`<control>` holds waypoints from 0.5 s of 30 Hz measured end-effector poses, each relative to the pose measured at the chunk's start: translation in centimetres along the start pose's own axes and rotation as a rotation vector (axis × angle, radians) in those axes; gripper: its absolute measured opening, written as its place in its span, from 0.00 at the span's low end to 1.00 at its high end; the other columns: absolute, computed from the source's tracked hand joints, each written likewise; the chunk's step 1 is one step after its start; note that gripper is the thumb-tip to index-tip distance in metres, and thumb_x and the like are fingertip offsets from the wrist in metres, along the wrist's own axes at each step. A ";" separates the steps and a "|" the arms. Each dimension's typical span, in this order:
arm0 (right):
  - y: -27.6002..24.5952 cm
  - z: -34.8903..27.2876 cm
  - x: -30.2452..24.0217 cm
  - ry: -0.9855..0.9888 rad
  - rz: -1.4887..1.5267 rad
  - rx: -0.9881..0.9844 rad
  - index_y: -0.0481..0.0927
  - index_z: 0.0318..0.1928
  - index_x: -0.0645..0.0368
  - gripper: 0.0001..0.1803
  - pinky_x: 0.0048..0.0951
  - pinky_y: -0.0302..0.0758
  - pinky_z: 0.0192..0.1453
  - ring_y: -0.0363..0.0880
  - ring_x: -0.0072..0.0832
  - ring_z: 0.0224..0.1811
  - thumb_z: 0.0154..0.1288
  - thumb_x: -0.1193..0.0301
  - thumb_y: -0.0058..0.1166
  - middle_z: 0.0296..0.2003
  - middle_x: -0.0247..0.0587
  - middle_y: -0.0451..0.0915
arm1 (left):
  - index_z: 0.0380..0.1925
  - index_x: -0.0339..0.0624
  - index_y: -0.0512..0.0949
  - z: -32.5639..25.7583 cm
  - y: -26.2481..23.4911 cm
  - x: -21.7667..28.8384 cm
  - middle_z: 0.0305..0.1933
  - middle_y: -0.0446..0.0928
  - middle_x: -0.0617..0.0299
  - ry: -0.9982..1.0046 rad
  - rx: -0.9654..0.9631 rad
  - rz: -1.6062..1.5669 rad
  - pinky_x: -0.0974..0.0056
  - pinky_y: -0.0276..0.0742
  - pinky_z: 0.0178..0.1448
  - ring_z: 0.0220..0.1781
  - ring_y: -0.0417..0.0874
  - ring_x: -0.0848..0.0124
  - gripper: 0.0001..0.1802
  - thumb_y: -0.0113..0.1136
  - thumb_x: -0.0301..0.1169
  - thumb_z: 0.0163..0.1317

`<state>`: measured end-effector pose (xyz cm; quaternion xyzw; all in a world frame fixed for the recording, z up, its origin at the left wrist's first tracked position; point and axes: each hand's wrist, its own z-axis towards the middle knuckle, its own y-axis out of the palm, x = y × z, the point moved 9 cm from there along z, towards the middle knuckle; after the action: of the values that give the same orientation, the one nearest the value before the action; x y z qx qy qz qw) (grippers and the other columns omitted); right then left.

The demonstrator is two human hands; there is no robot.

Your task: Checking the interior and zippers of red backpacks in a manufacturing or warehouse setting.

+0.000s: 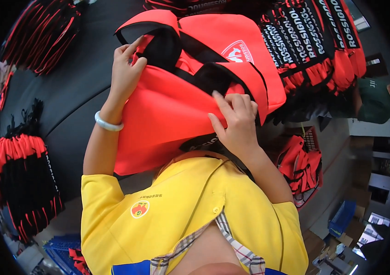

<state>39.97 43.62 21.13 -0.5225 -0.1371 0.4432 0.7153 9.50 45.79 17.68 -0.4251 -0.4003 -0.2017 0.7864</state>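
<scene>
A bright red-orange bag [158, 110] with black lining and trim lies in front of me, spread over the dark table edge and down against my body. My left hand [128, 68] grips the upper left edge of its front panel, thumb and forefinger showing on the near side. On the right, my right hand [238, 119] has its fingers curled over the same panel's upper edge, with the thumb lying on the fabric. Between the hands, folds of black lining [160, 48] show in the opening. The bag's back part [254, 41] carries a pale printed emblem.
Stacked red and black pieces [300, 41] lie at the far right; more bundles sit at the far left [43, 34] and near left [27, 174]. A red crate [312, 137] with red bags stands at my right. Another person [376, 98] is beyond it.
</scene>
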 end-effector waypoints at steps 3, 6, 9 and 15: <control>1.0 -0.2 -0.2 0.010 -0.069 0.000 0.73 0.66 0.60 0.36 0.44 0.64 0.62 0.70 0.44 0.59 0.57 0.66 0.68 0.55 0.47 0.74 | 0.63 0.53 0.79 -1.0 0.2 2.6 0.68 0.68 0.52 0.267 0.065 0.233 0.55 0.71 0.68 0.66 0.72 0.54 0.30 0.62 0.26 0.57; 2.1 -0.5 -0.1 0.006 -0.060 0.014 0.73 0.65 0.62 0.36 0.47 0.66 0.60 0.68 0.44 0.61 0.55 0.65 0.69 0.56 0.46 0.72 | 0.65 0.57 0.77 -4.6 3.9 8.2 0.72 0.67 0.61 0.624 -0.223 0.318 0.44 0.58 0.78 0.75 0.65 0.53 0.34 0.60 0.20 0.56; 2.2 -0.5 0.2 0.014 -0.001 0.012 0.74 0.63 0.62 0.34 0.46 0.67 0.59 0.70 0.44 0.60 0.55 0.67 0.68 0.55 0.46 0.73 | 0.64 0.57 0.76 -8.4 7.2 8.3 0.68 0.70 0.60 0.572 -0.355 0.314 0.33 0.53 0.77 0.76 0.64 0.55 0.31 0.64 0.27 0.57; 1.6 -1.8 -0.8 -0.004 0.048 0.022 0.77 0.61 0.62 0.31 0.44 0.67 0.58 0.71 0.44 0.58 0.55 0.69 0.67 0.53 0.46 0.74 | 0.59 0.53 0.78 -9.7 7.4 6.9 0.58 0.72 0.58 0.504 -0.367 0.188 0.33 0.50 0.78 0.70 0.69 0.56 0.28 0.67 0.31 0.55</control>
<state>39.86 41.97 19.19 -0.5167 -0.1212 0.4627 0.7101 22.90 42.01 16.35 -0.5316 -0.1090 -0.2957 0.7862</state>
